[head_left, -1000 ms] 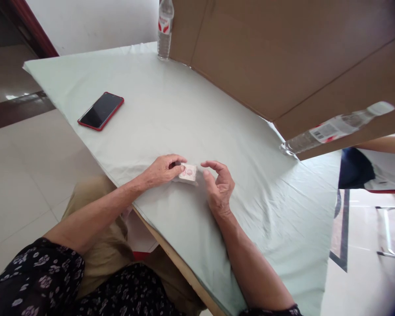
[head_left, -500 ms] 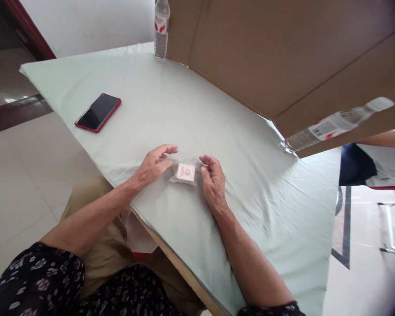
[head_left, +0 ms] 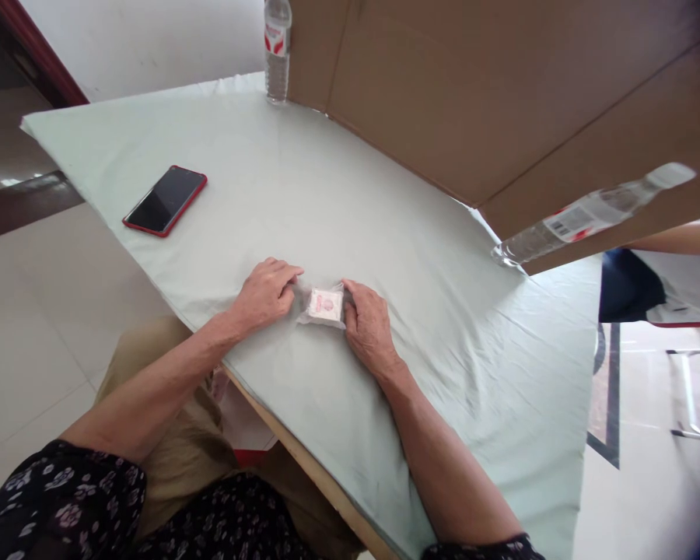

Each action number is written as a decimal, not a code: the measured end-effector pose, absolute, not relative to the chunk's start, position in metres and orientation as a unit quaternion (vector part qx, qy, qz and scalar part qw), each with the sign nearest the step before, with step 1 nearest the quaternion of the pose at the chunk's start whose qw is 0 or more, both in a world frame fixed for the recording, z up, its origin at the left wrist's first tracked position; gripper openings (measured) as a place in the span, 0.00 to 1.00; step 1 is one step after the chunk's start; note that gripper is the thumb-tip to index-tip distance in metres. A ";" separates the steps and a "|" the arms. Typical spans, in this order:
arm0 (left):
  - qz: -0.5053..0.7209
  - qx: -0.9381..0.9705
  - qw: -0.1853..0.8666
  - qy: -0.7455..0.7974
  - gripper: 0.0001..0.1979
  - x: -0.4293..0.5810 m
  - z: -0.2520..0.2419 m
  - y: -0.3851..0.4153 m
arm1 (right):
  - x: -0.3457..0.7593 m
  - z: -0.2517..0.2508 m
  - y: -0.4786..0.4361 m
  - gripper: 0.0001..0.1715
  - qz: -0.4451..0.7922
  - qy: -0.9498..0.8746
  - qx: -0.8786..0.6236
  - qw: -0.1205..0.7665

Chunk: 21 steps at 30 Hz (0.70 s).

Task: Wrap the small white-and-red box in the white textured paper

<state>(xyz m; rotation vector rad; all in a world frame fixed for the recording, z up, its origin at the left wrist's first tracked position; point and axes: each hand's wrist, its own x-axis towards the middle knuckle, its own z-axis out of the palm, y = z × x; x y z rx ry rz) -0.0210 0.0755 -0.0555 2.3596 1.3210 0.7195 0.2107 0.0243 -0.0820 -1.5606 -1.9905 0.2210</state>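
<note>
A small square packet [head_left: 325, 304], white with reddish print and wrapped in clear plastic, lies on the pale green tablecloth between my hands. My left hand [head_left: 267, 292] rests just left of it, fingers loosely bent, thumb apart and nothing held; its fingertips are close to the wrapper's upper left edge. On the other side, my right hand [head_left: 371, 323] touches the wrapper's right edge with fingertips and thumb. A gap shows between that thumb and index finger, and the packet stays flat on the cloth.
A phone [head_left: 166, 201] in a red case lies to the left. One clear plastic bottle [head_left: 277, 58] stands at the back, another bottle [head_left: 577, 219] at the right, both beside a large brown cardboard panel [head_left: 420, 93]. Another person's arm [head_left: 670, 239] shows behind the panel.
My right hand has moved left to reach the packet's edge. My left hand has turned palm-down beside it. The view has shifted slightly.
</note>
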 end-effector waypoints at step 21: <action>0.133 0.848 0.087 0.505 0.24 -0.015 -0.061 0.064 | 0.210 -0.081 0.025 0.30 0.087 -0.755 -0.586 0.282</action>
